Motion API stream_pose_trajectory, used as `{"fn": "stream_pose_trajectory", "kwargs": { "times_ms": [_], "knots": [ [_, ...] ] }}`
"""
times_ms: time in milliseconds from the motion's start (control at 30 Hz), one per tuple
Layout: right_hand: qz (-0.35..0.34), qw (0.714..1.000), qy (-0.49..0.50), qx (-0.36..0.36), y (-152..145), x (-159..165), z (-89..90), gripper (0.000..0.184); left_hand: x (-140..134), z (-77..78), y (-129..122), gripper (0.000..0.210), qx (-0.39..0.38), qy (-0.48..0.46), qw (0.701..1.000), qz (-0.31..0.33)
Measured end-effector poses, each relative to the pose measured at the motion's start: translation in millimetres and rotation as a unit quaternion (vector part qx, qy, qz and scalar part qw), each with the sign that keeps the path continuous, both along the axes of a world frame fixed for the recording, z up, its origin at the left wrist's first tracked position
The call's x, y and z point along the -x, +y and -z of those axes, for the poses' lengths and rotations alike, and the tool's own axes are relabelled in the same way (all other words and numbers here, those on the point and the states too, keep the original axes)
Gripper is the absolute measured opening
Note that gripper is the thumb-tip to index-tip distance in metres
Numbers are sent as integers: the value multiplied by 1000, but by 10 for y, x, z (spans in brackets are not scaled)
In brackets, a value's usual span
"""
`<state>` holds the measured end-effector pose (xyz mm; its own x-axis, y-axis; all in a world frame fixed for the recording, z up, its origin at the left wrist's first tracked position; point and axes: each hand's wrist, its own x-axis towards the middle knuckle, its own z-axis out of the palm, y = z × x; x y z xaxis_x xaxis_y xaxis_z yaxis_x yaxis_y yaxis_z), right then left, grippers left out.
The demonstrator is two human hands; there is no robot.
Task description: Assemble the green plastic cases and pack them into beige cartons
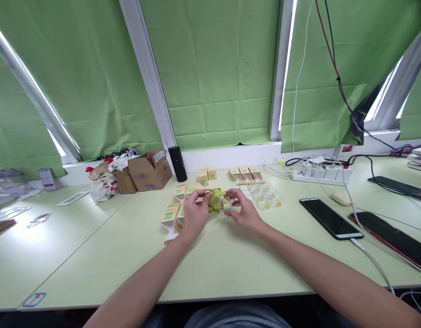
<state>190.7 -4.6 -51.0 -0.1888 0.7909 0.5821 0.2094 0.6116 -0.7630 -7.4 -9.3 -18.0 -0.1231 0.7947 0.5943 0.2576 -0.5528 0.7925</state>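
Above the middle of the table, my left hand (pixel 196 213) pinches a small yellow-green rounded object (pixel 216 196); its exact kind is unclear. Close against it, my right hand (pixel 243 210) grips a clear round plastic cup (pixel 224 204) between thumb and fingers. More green pieces show just below the rounded object, partly hidden by my hands. Open cardboard boxes (pixel 170 216) with green labels lie beside my left hand, some of them behind it. To the right of my right hand sit several clear plastic pieces (pixel 264 204) with yellow centres.
Small boxes (pixel 202 176) and open boxes (pixel 245 175) stand farther back. A brown carton (pixel 149 172) and a black cylinder (pixel 177 164) are at the back left. On the right lie a phone (pixel 330 218), a dark flat device (pixel 395 237), cables and a power strip (pixel 320 175).
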Motion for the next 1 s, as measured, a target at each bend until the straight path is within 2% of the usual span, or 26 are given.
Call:
{"fn": "stream_pose_trajectory", "kwargs": {
  "times_ms": [100,233,400,467,567,700,800,933,1000],
  "knots": [
    [8,1000,-9,2,1,-11,-7,46,35,5,101,35,46,-105,993,27],
    [29,999,-32,-3,0,-24,2,42,83,15,186,43,94,-200,974,44],
    [57,996,-68,-30,-33,-46,2,39,92,17,185,36,151,-272,947,78],
    [62,993,-79,-60,-48,-57,-18,32,84,17,174,29,165,-287,939,92],
    [62,989,-101,-87,-53,-82,-86,12,75,15,166,19,176,-302,932,96],
    [81,986,-129,-72,-36,-172,-249,14,72,9,167,12,194,-310,926,95],
    [119,975,-165,-88,-61,-336,-396,11,63,10,164,14,196,-300,928,97],
    [121,974,-185,-57,-176,-727,-547,9,36,18,148,19,189,-292,932,102],
    [135,969,-205,-41,-244,-979,-573,15,22,24,140,20,187,-291,932,104]
  ]
}}
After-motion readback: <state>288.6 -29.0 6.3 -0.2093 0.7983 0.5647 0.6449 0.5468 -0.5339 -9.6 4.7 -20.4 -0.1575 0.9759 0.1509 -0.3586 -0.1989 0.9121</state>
